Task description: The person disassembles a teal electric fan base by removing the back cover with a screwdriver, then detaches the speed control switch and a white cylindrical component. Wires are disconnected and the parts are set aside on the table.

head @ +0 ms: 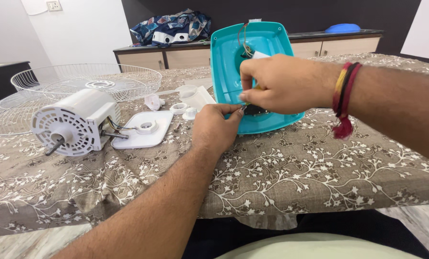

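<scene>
Bench (pixel 320 168) covered with a brown-grey cloth printed with white vines and flowers; cloth hangs over the near edge. Room behind: white wall with a switch plate top left, dark wall panel, long wooden sideboard (pixel 185 57) carrying a bundled blue patterned cloth (pixel 173 26) and a blue oval object (pixel 343 28).

Teal fan housing (pixel 233 62) stands tilted up near bench centre, hollow side facing the camera, red and other thin wires (pixel 244 41) looped inside near its top. Right hand (pixel 284 84) comes in from the right, red-yellow-black thread band (pixel 345 93) on the wrist, fingertips pinched together on a small part inside the housing; exactly what it grips is hidden by the fingers. Left hand (pixel 217 129) lies on the cloth just in front of the housing's lower rim, fingers curled, tips meeting a small dark piece (pixel 255 110) at the rim right under the right hand.

Left of the hands: white motor unit (pixel 75 122) with shaft pointing at the camera, wired to a white plate (pixel 149 129) beside it. Small white caps and knobs (pixel 181 108) between plate and housing. Two wire fan guards (pixel 87 79) stacked far left, reaching the bench's left edge.

Open cloth: wide strip along the near edge and the whole right side past the housing.
</scene>
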